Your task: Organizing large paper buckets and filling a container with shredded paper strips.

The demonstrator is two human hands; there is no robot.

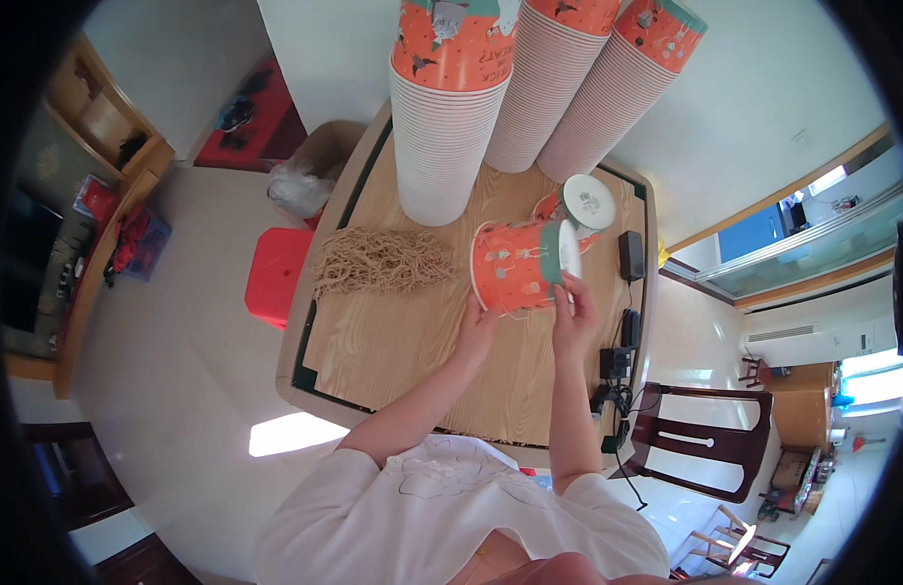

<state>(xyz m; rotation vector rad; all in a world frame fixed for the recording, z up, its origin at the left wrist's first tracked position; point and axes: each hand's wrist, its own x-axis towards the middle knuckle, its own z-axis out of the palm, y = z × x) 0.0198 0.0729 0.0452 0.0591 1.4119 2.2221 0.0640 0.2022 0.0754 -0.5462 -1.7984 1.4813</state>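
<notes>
An orange and green paper bucket (pixel 510 258) lies on its side in the air over the table, held between my two hands. My left hand (pixel 477 322) is closed on its left rim, fingers partly hidden by the bucket. My right hand (pixel 575 317) grips the pale base end on the right, thumb against the green band. A thin, light strand seems to hang along the bucket's lower side. Just behind it, another orange bucket with a round white base (pixel 589 202) lies on the tabletop. To the left is a heap of tan cords (pixel 383 261).
Tall stacks of nested paper buckets (pixel 442 146) rise at the table's back. Black power adapters and cables (pixel 615 364) line the right edge of the wooden table (pixel 412 356). A red stool (pixel 276 276) stands left, a dark wooden chair (pixel 710 429) right.
</notes>
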